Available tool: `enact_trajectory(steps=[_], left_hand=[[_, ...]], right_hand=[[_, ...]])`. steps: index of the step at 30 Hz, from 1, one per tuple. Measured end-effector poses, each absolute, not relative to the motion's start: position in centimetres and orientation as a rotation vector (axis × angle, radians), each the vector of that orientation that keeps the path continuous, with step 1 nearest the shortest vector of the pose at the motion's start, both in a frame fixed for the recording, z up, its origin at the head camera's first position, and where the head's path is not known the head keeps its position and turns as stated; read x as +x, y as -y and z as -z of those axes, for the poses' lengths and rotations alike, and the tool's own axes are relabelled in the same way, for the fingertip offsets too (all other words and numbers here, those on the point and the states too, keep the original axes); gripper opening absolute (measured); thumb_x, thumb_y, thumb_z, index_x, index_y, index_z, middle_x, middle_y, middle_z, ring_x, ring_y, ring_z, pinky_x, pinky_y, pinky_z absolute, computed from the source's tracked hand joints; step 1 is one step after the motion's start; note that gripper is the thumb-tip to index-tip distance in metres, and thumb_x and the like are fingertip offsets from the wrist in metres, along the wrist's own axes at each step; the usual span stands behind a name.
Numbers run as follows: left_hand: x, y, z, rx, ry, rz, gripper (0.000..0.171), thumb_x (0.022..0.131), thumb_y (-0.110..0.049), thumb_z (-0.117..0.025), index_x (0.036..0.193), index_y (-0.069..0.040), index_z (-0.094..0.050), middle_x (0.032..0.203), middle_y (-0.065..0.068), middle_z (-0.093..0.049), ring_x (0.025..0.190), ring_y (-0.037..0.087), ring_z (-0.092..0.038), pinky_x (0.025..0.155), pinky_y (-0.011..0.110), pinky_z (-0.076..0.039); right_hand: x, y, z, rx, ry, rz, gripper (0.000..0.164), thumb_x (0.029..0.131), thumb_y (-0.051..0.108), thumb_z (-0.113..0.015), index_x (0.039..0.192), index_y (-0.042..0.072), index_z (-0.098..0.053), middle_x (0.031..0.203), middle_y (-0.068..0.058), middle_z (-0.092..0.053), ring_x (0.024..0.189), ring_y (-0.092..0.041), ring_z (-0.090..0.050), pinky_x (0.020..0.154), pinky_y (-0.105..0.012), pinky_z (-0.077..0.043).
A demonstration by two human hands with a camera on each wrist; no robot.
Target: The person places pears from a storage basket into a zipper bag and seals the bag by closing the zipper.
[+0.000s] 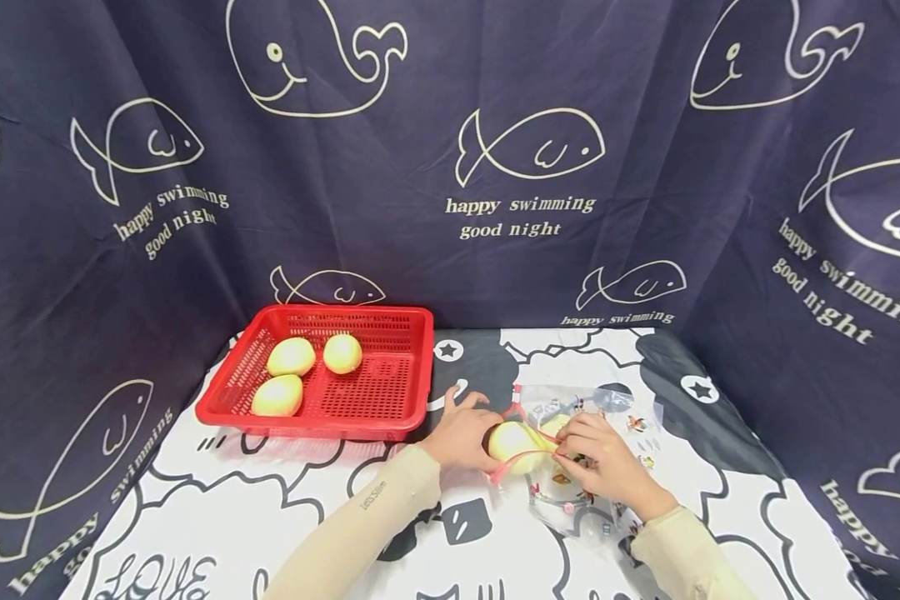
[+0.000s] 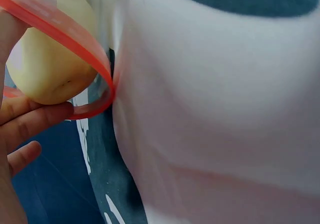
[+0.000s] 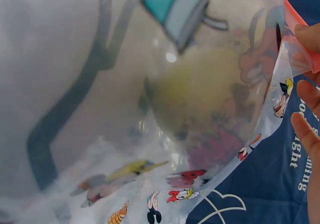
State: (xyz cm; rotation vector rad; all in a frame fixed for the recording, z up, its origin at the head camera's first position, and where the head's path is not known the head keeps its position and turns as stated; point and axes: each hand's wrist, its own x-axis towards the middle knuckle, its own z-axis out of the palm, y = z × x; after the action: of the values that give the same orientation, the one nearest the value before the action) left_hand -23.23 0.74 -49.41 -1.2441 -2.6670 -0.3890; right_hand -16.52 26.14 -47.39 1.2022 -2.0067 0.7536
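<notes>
A clear zip bag [image 1: 570, 500] with cartoon prints and a red zip edge lies on the cloth, its mouth spread toward the left. One pale yellow round fruit [image 1: 512, 446] sits in that mouth, the red strip [image 2: 75, 44] crossing over it in the left wrist view. My left hand [image 1: 465, 433] holds this fruit from the left, fingers under it and thumb by the strip. With thumb and fingers, my right hand [image 1: 603, 458] pinches the bag's red edge [image 3: 298, 21]. A second yellow fruit [image 3: 200, 89] shows blurred through the plastic.
A red plastic basket [image 1: 427, 367] stands at the back left, with three yellow fruits [image 1: 291, 357] inside. The table cloth [image 1: 270, 517] has a black-and-white cartoon print. Dark blue curtains [image 1: 390, 183] with whale and fish drawings enclose the back and sides.
</notes>
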Motion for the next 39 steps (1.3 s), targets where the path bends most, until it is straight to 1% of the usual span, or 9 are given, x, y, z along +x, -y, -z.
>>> enact_trajectory(steps=[3,5,7,10,13,18,24,31,39], left_hand=[[-23.2,-1.0,49.4,-1.245,2.65,0.379,0.048,0.068,-0.054,-0.081,0.103,-0.023,-0.072,0.096,-0.016,-0.071,0.117,0.016,-0.048,0.105,0.065,-0.017],[-23.2,-1.1,49.5,-1.245,2.645,0.372,0.046,0.069,-0.055,-0.08,0.102,-0.024,-0.072,0.095,-0.016,-0.071,0.116,0.017,-0.048,0.106,0.065,-0.017],[-23.2,-1.2,49.5,-1.246,2.637,0.373,0.046,0.069,-0.056,-0.08,0.102,-0.024,-0.072,0.094,-0.016,-0.07,0.115,0.017,-0.049,0.106,0.066,-0.017],[-23.2,-1.3,49.6,-1.255,2.615,0.369,0.046,0.069,-0.056,-0.08,0.101,-0.024,-0.073,0.092,-0.017,-0.07,0.112,0.016,-0.049,0.105,0.067,-0.019],[-23.2,-1.5,49.5,-1.267,2.598,0.348,0.048,0.068,-0.057,-0.08,0.102,-0.024,-0.073,0.094,-0.017,-0.07,0.111,0.015,-0.048,0.104,0.067,-0.021],[-23.3,-1.7,49.3,-1.293,2.612,0.315,0.053,0.069,-0.057,-0.079,0.11,-0.024,-0.072,0.103,-0.016,-0.07,0.113,0.014,-0.046,0.105,0.065,-0.021],[-23.3,-1.5,49.6,-1.304,2.657,0.288,0.06,0.072,-0.056,-0.08,0.121,-0.024,-0.07,0.113,-0.013,-0.069,0.116,0.013,-0.046,0.107,0.062,-0.019],[-23.4,-0.9,49.6,-1.321,2.614,0.253,0.067,0.07,-0.061,-0.079,0.123,-0.022,-0.07,0.112,-0.013,-0.07,0.115,0.013,-0.046,0.106,0.063,-0.023],[-23.0,-0.1,48.8,-1.306,2.709,0.236,0.071,0.068,-0.064,-0.08,0.124,-0.022,-0.07,0.112,-0.014,-0.07,0.116,0.013,-0.045,0.108,0.061,-0.019]], right_hand=[[-16.4,-26.1,47.5,1.196,2.02,-0.756,0.019,0.093,0.022,-0.065,0.076,0.014,-0.067,0.085,0.0,-0.068,0.084,-0.02,-0.058,0.086,-0.031,-0.039],[-16.3,-26.1,47.6,1.189,2.031,-0.757,0.018,0.093,0.022,-0.065,0.076,0.015,-0.068,0.086,0.0,-0.068,0.084,-0.02,-0.057,0.086,-0.031,-0.039],[-16.2,-26.0,47.7,1.179,2.04,-0.757,0.022,0.095,0.024,-0.064,0.076,0.015,-0.068,0.086,0.001,-0.068,0.085,-0.019,-0.057,0.087,-0.03,-0.038],[-16.1,-26.0,47.8,1.166,2.041,-0.745,0.031,0.1,0.031,-0.059,0.075,0.015,-0.068,0.085,0.001,-0.068,0.084,-0.019,-0.057,0.087,-0.03,-0.038],[-16.1,-26.0,47.8,1.172,2.024,-0.729,0.034,0.101,0.032,-0.057,0.074,0.014,-0.068,0.085,0.001,-0.068,0.084,-0.02,-0.057,0.087,-0.03,-0.039],[-16.3,-26.1,47.9,1.19,2.01,-0.727,0.03,0.099,0.028,-0.06,0.075,0.012,-0.068,0.085,0.0,-0.068,0.084,-0.021,-0.058,0.086,-0.031,-0.039],[-16.5,-26.2,47.8,1.201,2.011,-0.71,0.028,0.099,0.026,-0.061,0.075,0.012,-0.068,0.085,0.0,-0.068,0.084,-0.021,-0.058,0.085,-0.032,-0.04],[-16.6,-26.4,47.3,1.2,2.011,-0.674,0.024,0.096,0.024,-0.063,0.076,0.013,-0.068,0.084,0.0,-0.068,0.083,-0.022,-0.057,0.084,-0.034,-0.039],[-16.8,-26.3,47.2,1.193,2.007,-0.655,0.028,0.099,0.027,-0.06,0.075,0.014,-0.067,0.084,0.001,-0.067,0.082,-0.022,-0.057,0.083,-0.034,-0.039]])
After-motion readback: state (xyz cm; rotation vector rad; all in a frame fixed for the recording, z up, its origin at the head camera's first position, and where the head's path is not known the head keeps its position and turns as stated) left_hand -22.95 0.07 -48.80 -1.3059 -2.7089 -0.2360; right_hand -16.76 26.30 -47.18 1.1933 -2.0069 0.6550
